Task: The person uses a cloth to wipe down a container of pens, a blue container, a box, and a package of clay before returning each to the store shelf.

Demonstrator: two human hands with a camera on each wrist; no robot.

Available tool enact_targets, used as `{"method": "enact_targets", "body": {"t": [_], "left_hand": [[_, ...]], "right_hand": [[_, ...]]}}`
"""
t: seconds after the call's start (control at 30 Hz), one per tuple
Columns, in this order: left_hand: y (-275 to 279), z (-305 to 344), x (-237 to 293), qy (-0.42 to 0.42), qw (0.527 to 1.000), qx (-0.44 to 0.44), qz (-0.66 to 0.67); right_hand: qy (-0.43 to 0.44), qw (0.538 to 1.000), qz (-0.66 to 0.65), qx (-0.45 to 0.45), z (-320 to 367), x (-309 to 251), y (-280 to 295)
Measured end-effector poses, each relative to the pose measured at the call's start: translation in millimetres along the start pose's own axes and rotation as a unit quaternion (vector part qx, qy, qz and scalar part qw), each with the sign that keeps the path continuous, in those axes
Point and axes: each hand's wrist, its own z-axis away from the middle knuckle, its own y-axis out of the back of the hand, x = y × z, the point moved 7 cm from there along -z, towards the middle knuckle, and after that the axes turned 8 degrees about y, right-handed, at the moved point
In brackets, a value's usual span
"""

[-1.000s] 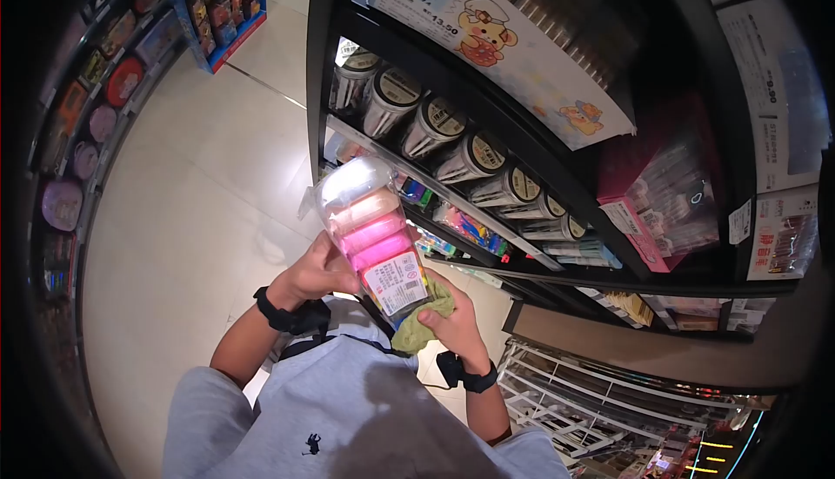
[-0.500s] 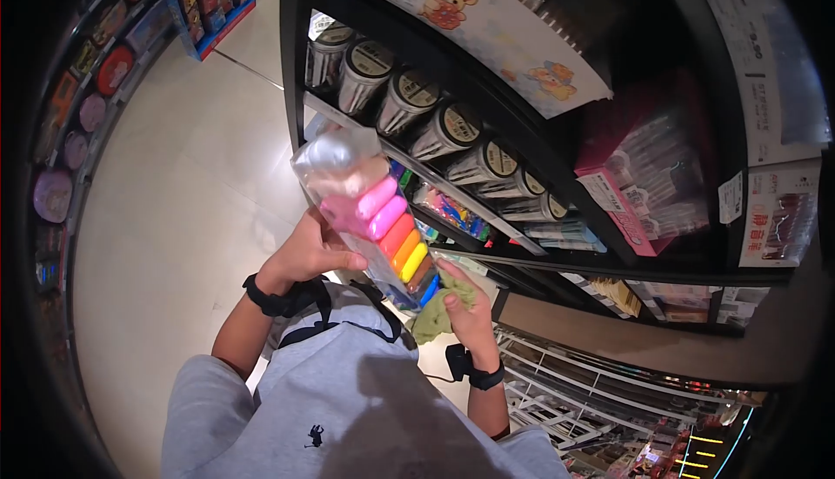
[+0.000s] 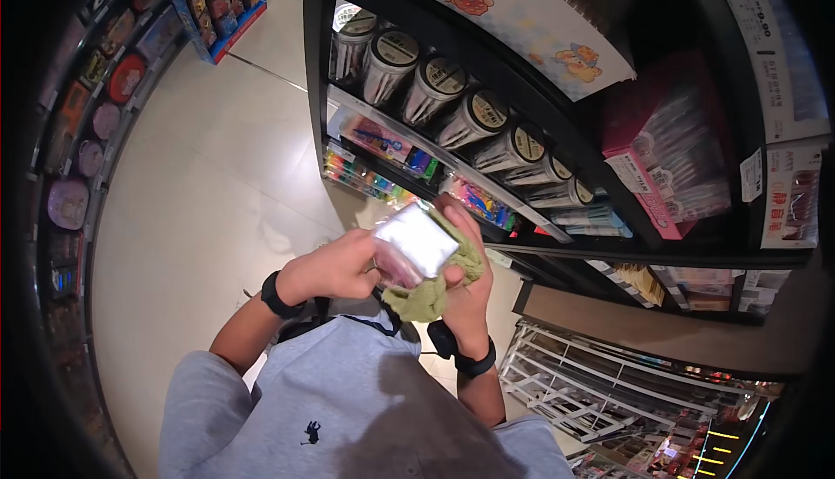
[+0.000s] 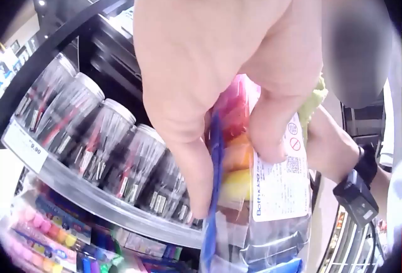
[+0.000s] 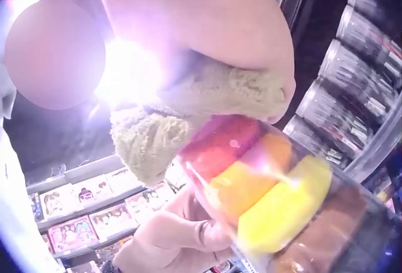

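A clear plastic pack of coloured modelling clay (image 4: 239, 179) is held between both hands in front of the chest. In the head view its end (image 3: 419, 240) faces up, whitened by glare. My left hand (image 3: 335, 266) pinches the pack between thumb and fingers; the left wrist view shows its white label (image 4: 279, 175). My right hand (image 3: 470, 292) grips a crumpled green cloth (image 3: 422, 299), which lies against the other side of the pack. Red, orange, yellow and brown lumps (image 5: 286, 204) show through the plastic in the right wrist view.
A dark shelf unit ahead bears a row of lidded clear jars (image 3: 439, 79), a pink box (image 3: 661, 166) and a white carton with cartoon bears (image 3: 539, 35). Another stocked shelf (image 3: 87, 131) runs along the left. Pale tiled floor (image 3: 191, 174) lies between; a white wire rack (image 3: 565, 375) stands lower right.
The pack has turned from showing its label, then its row of colours, to showing its end upward. Both hands have moved along with it, and the cloth has come up along its side.
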Motion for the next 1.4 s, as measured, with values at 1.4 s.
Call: {"method": "enact_targets", "body": {"t": [1.4], "left_hand": [[16.7,16.6,3.6,-0.029,0.992,0.052,0.114]], "right_hand": [[-0.065,0.997,-0.01,-0.037,-7.7,4.7,-25.7]]}}
